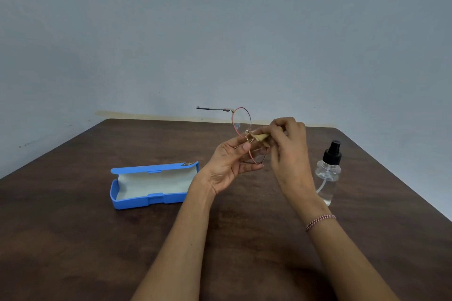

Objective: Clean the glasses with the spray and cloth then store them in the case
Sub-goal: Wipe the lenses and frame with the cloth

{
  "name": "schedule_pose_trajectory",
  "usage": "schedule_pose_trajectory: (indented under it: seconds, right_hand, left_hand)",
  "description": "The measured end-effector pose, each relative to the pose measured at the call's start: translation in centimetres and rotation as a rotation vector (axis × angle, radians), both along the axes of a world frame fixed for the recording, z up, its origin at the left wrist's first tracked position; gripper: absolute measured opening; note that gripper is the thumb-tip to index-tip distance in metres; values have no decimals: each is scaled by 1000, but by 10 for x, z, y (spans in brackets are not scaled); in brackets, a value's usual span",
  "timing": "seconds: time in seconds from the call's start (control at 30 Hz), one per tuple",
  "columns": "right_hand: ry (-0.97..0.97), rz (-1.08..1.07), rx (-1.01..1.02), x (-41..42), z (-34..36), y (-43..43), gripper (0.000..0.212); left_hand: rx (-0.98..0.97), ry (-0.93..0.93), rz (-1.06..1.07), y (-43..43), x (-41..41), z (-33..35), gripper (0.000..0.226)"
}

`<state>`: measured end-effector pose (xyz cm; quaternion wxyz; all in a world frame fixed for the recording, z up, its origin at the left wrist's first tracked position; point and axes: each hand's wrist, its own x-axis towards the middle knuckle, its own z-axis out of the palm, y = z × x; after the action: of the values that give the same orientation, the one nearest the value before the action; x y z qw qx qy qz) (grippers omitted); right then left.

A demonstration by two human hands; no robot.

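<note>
The dark wooden bench carries an open blue case on the left, its pale lining showing and lid tipped back, and a clear spray bottle with a black pump top standing upright on the right, just beside the right forearm. Between them, raised above the bench, the left hand is closed loosely on the glasses, thumb and fingers pinching the thin pink-gold frame near the bridge and lower lens, with one temple arm sticking out to the left. The right hand is closed on a small tan cloth, pressing it at the lower lens. The frame looks light, thin and easily bent, the lenses smooth and smudge-prone, so holding by the rim or bridge seems safest, with gentle rubbing only
</note>
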<state>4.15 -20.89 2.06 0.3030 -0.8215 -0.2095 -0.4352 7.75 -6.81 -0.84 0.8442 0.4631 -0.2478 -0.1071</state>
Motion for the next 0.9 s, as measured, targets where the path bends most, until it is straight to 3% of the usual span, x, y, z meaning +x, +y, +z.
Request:
schedule_pose_trajectory:
  seconds: [0.23,0.4,0.6,0.8,0.9]
  right_hand:
    - [-55,49,-33,-3,-1,6,36]
    - [-13,-40,25,1,0,2,36]
    - [-73,83,-30,-3,0,6,38]
    - [4,9,38,4,-4,2,36]
    - [11,93,31,3,-6,4,33]
  left_hand:
    - [-11,-7,11,3,2,-1,62]
    - [-11,-20,12,1,3,0,61]
    - [-13,-41,11,1,3,-1,54]
    - [-41,-27,26,-1,6,-2,51]
    - [-97,-30,45,1,8,-2,50]
